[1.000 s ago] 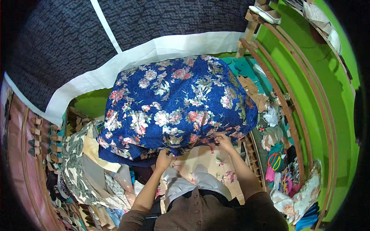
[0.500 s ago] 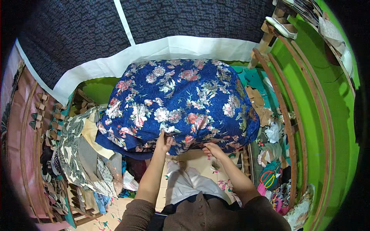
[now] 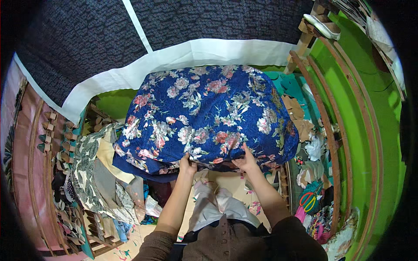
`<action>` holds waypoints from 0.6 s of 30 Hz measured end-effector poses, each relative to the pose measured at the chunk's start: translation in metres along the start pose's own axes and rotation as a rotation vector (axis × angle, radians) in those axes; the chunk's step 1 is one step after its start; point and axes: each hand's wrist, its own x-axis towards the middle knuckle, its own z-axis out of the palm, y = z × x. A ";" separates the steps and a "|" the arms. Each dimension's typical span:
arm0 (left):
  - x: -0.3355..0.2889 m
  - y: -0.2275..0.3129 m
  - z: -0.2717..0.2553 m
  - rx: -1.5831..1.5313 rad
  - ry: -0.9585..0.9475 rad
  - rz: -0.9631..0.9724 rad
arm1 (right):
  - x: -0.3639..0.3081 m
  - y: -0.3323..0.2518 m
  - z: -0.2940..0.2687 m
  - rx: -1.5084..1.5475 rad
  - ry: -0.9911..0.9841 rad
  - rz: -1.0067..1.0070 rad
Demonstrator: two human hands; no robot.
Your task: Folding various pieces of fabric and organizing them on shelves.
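two hands (image 3: 217,163) under floral cloth (image 3: 204,113) — scissors (image 3: 308,201) aside

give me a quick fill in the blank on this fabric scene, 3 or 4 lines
1. Both hands grip the near edge of a floral cloth whose ground colour is ____.
2. The scissors at the person's right have handles of red and ____.
3. The white band borders a dark patterned cloth that lies on the ____ side of the floral cloth from the person.
4. The left hand and right hand are ____ from each other, not touching.

Missing words: blue; green; far; apart
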 end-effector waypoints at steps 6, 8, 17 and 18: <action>-0.023 0.031 0.011 -0.306 -0.052 -0.134 | -0.017 -0.034 0.017 0.084 0.041 0.175; -0.038 0.039 0.029 -0.385 -0.074 -0.106 | -0.040 -0.032 0.034 0.135 -0.159 0.095; -0.050 0.083 0.034 0.007 -0.370 -0.166 | -0.082 -0.024 0.085 0.540 -0.403 -0.298; -0.055 0.079 0.034 0.009 -0.492 -0.145 | -0.079 -0.025 0.085 0.580 -0.368 -0.343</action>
